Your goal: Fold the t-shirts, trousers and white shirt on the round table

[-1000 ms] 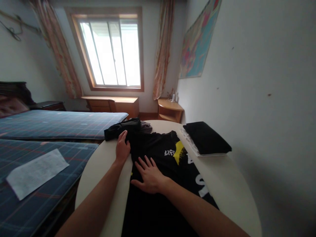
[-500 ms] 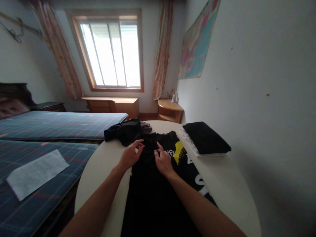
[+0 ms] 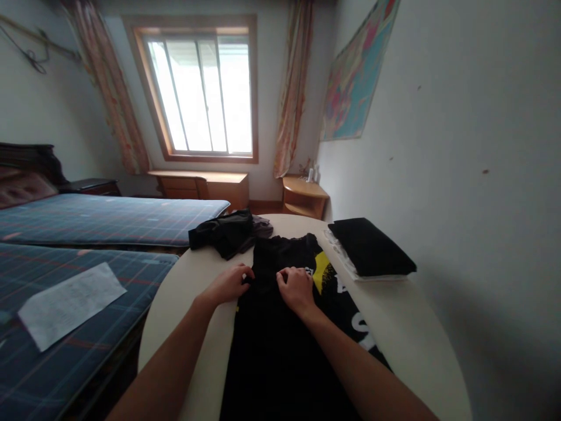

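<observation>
A black T-shirt (image 3: 280,351) with white lettering and a yellow print on its right part lies lengthwise on the round cream table (image 3: 175,327). My left hand (image 3: 228,284) is at the shirt's left edge, thumb and fingers pinched together on the cloth. Over the upper middle of the shirt, my right hand (image 3: 298,287) has its fingers curled down and gathered on the fabric beside the print. The fingertips of both hands are partly hidden against the dark cloth.
Crumpled dark clothes (image 3: 225,231) lie at the table's far left. A folded black garment (image 3: 372,247) rests on white cloth at the right, near the wall. Left of the table are beds with blue plaid mattresses (image 3: 87,219) and a paper sheet (image 3: 72,304).
My fingers, spread above the shirt before, have come down and closed on its cloth. Both hands sit slightly lower, nearer to me. The camera view has shifted a little.
</observation>
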Action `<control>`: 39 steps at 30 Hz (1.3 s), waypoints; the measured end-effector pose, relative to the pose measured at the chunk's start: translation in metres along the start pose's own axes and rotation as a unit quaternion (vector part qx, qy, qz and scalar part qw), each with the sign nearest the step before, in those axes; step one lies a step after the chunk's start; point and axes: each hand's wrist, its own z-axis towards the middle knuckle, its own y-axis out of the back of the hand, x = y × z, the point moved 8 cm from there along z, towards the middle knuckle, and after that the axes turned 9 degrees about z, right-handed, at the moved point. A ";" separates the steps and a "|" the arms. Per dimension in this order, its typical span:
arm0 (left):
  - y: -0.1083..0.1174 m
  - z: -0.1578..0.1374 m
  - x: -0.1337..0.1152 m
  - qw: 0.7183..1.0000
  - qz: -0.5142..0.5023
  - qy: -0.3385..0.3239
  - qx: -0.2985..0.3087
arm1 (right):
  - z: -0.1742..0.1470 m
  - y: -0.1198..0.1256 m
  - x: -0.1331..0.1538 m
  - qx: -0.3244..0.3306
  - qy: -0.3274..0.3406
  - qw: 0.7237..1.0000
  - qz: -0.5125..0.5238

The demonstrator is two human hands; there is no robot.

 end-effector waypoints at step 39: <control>0.003 -0.004 0.009 0.978 0.107 0.179 0.019 | 0.117 -0.060 0.048 0.070 0.110 0.991 -0.034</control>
